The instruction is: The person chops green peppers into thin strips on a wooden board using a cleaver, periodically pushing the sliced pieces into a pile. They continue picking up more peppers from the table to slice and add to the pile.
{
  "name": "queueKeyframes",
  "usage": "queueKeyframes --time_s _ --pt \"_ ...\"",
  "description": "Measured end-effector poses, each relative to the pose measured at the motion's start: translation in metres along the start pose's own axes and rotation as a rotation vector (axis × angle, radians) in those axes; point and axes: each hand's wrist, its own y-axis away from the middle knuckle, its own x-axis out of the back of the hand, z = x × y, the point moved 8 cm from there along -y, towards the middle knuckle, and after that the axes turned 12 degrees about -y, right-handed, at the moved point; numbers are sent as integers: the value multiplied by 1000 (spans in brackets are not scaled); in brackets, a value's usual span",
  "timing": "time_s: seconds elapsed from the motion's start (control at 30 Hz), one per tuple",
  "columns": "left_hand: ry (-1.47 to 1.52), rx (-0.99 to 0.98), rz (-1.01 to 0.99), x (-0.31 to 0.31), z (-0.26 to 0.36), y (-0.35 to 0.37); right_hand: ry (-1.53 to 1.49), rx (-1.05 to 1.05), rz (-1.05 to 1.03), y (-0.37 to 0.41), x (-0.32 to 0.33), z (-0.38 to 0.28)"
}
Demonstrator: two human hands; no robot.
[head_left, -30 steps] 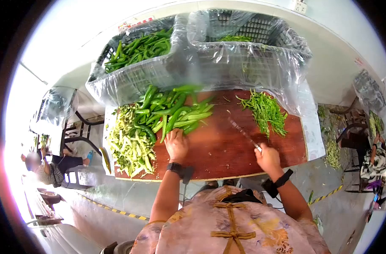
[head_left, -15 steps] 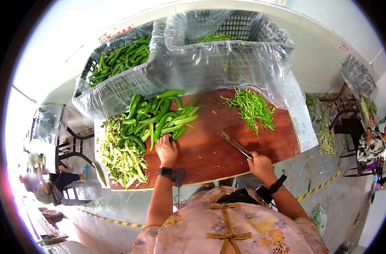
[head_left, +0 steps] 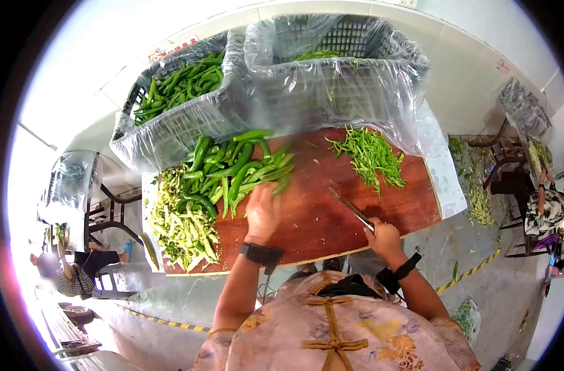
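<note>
My right hand (head_left: 384, 238) is wrapped round the handle of a knife (head_left: 350, 208). Its blade points up and left over the reddish-brown board (head_left: 306, 222). My left hand (head_left: 263, 213), slightly blurred, is just in front of a heap of long green peppers (head_left: 235, 164). At its fingertips is a blurred green pepper (head_left: 282, 185). Split, paler pepper pieces (head_left: 263, 173) lie at the heap's right side. Pale seedy pepper cores (head_left: 186, 235) are piled at the board's left end. Thin green shreds (head_left: 371, 157) form a mound at the right back.
Behind the board stand two plastic-lined crates: the left crate (head_left: 176, 123) holds whole green peppers, the right crate (head_left: 337, 86) some cut greens. One person (head_left: 77, 275) sits far left; another person (head_left: 545, 204) works far right. Yellow-black tape (head_left: 467, 272) marks the floor.
My left hand has moved right from the pepper heap's front edge, with a green pepper at its fingertips. My right hand and the knife have stayed nearly in place.
</note>
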Motion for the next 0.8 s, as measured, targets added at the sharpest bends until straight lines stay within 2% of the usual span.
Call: queueKeyframes --time_s 0.1,0.13,0.2,0.33,0.4,0.67,0.77,0.8 --pt "9 -211 -79 -33 35 9 -72 -16 35 2 6 2" --pt "13 -212 -82 -53 31 18 -115 -33 54 4 9 4" --pt "-77 -571 -117 -94 47 50 -121 -62 55 7 10 13" --pt "-86 -580 -261 -107 64 72 -96 -119 51 15 13 23" --pt "-145 -505 -372 -116 59 75 -101 -101 68 19 14 22" --pt "-108 -464 -381 -118 86 72 -13 14 77 17 14 3" --pt "-107 -461 -374 -123 91 70 131 -5 -28 11 8 -6" --pt "-110 -476 -369 -123 93 70 132 73 -27 10 7 -13"
